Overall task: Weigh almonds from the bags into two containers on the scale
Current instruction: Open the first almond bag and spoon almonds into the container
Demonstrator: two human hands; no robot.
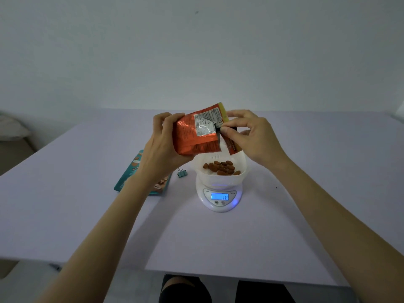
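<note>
An orange foil almond bag [196, 136] is held in the air just above a white container [220, 178]. My left hand [161, 145] grips the bag's left side and bottom. My right hand [247, 134] pinches the bag's folded top edge, where a small black clip shows between the fingers. Several brown almonds [222, 168] lie in the container, which stands on a white digital scale [219, 199]. The scale's blue display reads 18. A teal almond bag [133, 173] lies flat on the table left of the scale, partly hidden by my left forearm.
A teal binder clip [182, 172] lies on the lilac table [284, 215] between the teal bag and the scale. The table's front edge runs above my dark-clad knees [185, 289]. A plain wall stands behind the table.
</note>
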